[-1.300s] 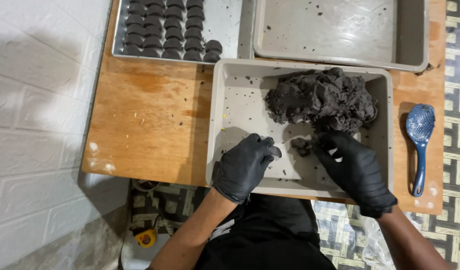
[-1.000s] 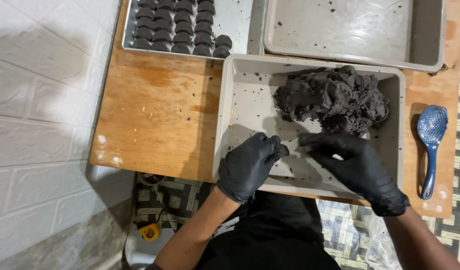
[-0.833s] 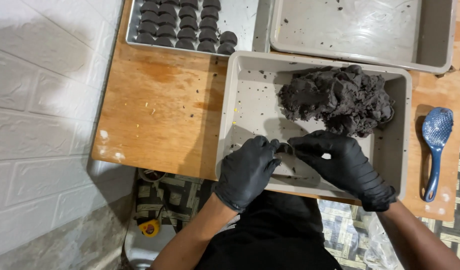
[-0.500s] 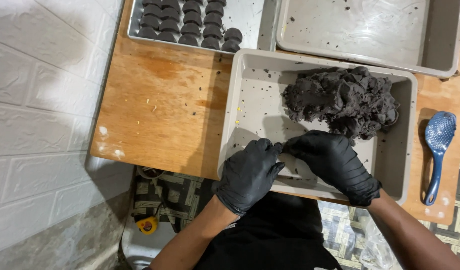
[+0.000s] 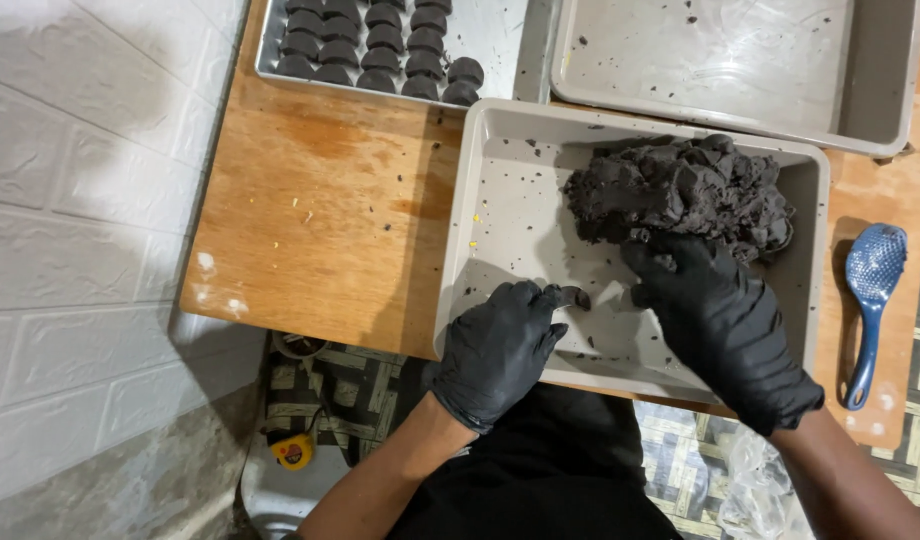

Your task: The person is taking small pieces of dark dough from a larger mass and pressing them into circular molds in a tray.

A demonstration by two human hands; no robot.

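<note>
Right hand (image 5: pixel 720 325) has moved from the left hand (image 5: pixel 500 350) up to the dough (image 5: pixel 680 195).
Left hand pinches a small piece (image 5: pixel 575 297); right fingers spread open against the dough inside the tray (image 5: pixel 500 200), containing crumbs.

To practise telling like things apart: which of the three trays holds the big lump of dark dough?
The nearest grey tray, under both gloved hands; the others hold small moulded pieces or only crumbs.

Both gloved hands (image 5: pixel 500 350) (image 5: pixel 715 320) low, fingers curled.
</note>
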